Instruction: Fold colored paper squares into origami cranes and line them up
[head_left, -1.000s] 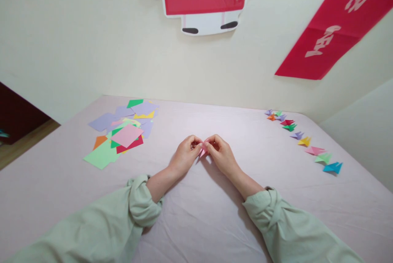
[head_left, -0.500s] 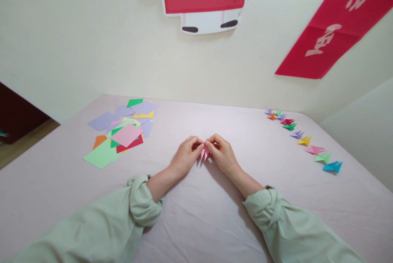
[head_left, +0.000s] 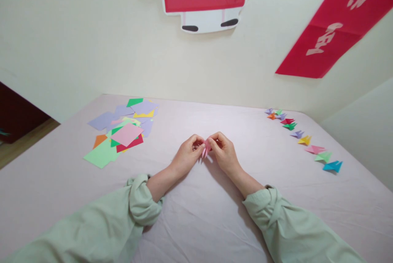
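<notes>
A small pink folded paper piece (head_left: 206,149) stands between my two hands at the middle of the pale pink cloth (head_left: 196,214). My left hand (head_left: 186,156) pinches its left side with fingers curled. My right hand (head_left: 223,153) pinches its right side the same way. Most of the paper is hidden by my fingertips. Both forearms wear rolled-up pale green sleeves.
A loose heap of coloured paper squares (head_left: 123,130) lies at the far left. A row of several small folded paper shapes (head_left: 302,139) runs along the right side. Red banners (head_left: 334,21) hang on the cream wall behind. The cloth's left edge drops to a wooden floor (head_left: 24,142).
The pink piece has turned more upright between my fingertips and my hands have drawn slightly closer together. Nothing else has moved.
</notes>
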`<action>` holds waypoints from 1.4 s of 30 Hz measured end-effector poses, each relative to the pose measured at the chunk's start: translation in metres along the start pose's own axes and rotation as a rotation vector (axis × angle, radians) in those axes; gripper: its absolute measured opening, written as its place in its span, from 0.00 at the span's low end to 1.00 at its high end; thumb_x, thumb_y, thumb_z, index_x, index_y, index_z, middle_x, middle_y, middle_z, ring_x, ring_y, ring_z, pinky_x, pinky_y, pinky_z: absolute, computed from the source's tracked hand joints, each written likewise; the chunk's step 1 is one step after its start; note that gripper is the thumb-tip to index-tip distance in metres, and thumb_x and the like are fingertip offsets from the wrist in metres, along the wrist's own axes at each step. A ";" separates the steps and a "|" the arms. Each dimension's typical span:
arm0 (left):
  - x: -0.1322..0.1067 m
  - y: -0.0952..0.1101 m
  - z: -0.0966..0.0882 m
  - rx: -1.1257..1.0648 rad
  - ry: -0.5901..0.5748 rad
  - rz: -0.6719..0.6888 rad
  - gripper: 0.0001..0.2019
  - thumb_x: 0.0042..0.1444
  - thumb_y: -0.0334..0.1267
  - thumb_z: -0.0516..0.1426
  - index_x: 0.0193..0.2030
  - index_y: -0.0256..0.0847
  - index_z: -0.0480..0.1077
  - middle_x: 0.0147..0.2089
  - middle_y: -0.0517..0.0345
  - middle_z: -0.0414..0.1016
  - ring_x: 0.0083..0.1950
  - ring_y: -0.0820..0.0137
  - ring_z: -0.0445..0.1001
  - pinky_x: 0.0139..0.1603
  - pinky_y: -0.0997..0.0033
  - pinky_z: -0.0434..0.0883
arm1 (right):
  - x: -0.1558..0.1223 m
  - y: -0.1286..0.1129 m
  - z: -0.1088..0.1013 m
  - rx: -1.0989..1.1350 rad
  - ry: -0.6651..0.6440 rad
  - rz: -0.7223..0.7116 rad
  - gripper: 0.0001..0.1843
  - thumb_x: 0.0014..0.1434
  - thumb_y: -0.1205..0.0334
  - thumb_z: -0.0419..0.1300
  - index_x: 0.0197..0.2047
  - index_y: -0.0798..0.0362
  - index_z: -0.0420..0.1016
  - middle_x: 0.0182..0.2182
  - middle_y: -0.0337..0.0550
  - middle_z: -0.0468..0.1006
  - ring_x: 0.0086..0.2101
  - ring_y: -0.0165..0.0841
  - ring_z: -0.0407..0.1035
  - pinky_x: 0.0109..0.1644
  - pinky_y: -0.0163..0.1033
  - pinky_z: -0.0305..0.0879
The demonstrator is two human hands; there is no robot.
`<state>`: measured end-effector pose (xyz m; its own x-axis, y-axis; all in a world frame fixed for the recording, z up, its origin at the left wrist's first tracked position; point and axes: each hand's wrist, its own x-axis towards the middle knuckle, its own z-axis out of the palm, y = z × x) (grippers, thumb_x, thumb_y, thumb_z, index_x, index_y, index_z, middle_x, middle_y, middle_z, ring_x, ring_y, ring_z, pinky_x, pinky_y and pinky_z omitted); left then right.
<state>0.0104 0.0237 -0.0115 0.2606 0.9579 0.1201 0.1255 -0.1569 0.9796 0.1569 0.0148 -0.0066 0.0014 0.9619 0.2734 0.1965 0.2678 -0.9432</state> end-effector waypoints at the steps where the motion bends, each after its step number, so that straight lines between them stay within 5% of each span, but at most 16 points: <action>1: 0.000 0.000 0.000 0.004 0.018 -0.005 0.03 0.57 0.35 0.55 0.35 0.39 0.68 0.34 0.61 0.72 0.35 0.73 0.72 0.38 0.73 0.68 | 0.000 0.001 0.000 0.001 -0.016 0.007 0.08 0.60 0.58 0.57 0.31 0.51 0.67 0.26 0.36 0.70 0.27 0.30 0.67 0.33 0.36 0.64; 14: -0.001 -0.004 0.004 -0.070 0.052 -0.035 0.08 0.55 0.36 0.57 0.41 0.40 0.64 0.37 0.59 0.71 0.38 0.72 0.72 0.39 0.72 0.70 | 0.002 0.006 0.000 -0.009 -0.006 0.020 0.09 0.59 0.57 0.57 0.30 0.51 0.66 0.25 0.35 0.68 0.25 0.29 0.64 0.31 0.35 0.62; 24: 0.000 0.003 0.001 0.026 0.025 -0.051 0.08 0.57 0.39 0.54 0.30 0.38 0.66 0.27 0.62 0.69 0.30 0.74 0.67 0.33 0.74 0.64 | 0.001 0.006 0.001 0.053 -0.017 0.020 0.08 0.59 0.57 0.58 0.31 0.51 0.66 0.24 0.36 0.70 0.26 0.30 0.66 0.33 0.36 0.63; 36: 0.002 0.001 -0.001 0.013 0.022 -0.034 0.08 0.57 0.39 0.54 0.29 0.38 0.67 0.27 0.63 0.67 0.30 0.74 0.65 0.33 0.75 0.62 | 0.005 0.014 -0.001 -0.006 0.039 0.035 0.10 0.57 0.55 0.58 0.29 0.51 0.68 0.27 0.38 0.70 0.30 0.32 0.65 0.33 0.36 0.63; 42: 0.003 0.003 -0.002 0.004 -0.029 -0.056 0.11 0.56 0.42 0.55 0.29 0.38 0.67 0.27 0.62 0.68 0.30 0.73 0.65 0.34 0.74 0.63 | 0.004 0.009 -0.002 -0.126 0.020 -0.066 0.10 0.58 0.57 0.58 0.27 0.51 0.69 0.28 0.39 0.69 0.31 0.32 0.64 0.36 0.37 0.62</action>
<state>0.0098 0.0268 -0.0074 0.2807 0.9579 0.0599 0.1445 -0.1039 0.9840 0.1606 0.0208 -0.0140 0.0033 0.9409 0.3387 0.3183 0.3201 -0.8923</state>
